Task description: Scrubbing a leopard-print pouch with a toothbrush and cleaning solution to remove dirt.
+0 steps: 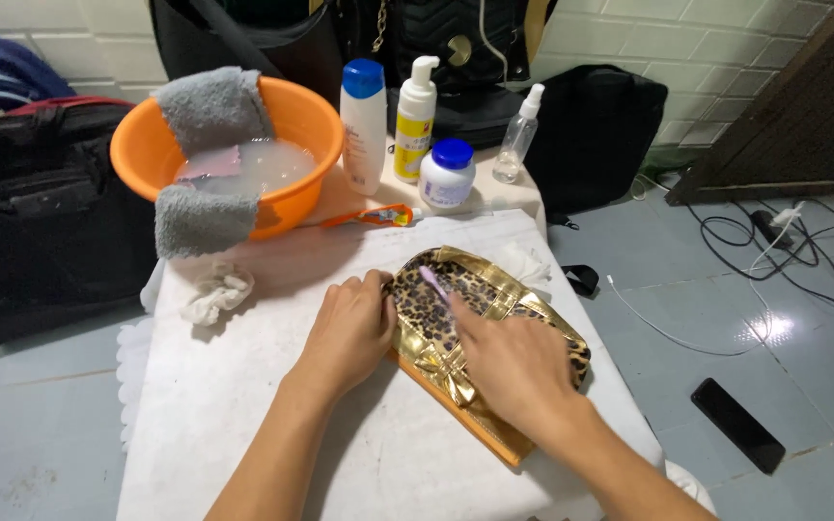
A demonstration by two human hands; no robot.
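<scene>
The right hand (518, 362) has its grip closed on a small lilac brush (433, 283), the tip resting on the leopard-print front of a gold bag (456, 318). The left hand (349, 333) lies with fingers curled, its grip pressing the bag's left edge. The bag lies flat in the middle of the white desk (243, 425). Behind it sit an orange basin (291, 121) of cloudy water with a grey towel (209, 106) draped over the rim, a toothpaste tube (374, 216), bottles and a white jar (448, 174). A crumpled cloth (216, 292) lies left of the hands.
</scene>
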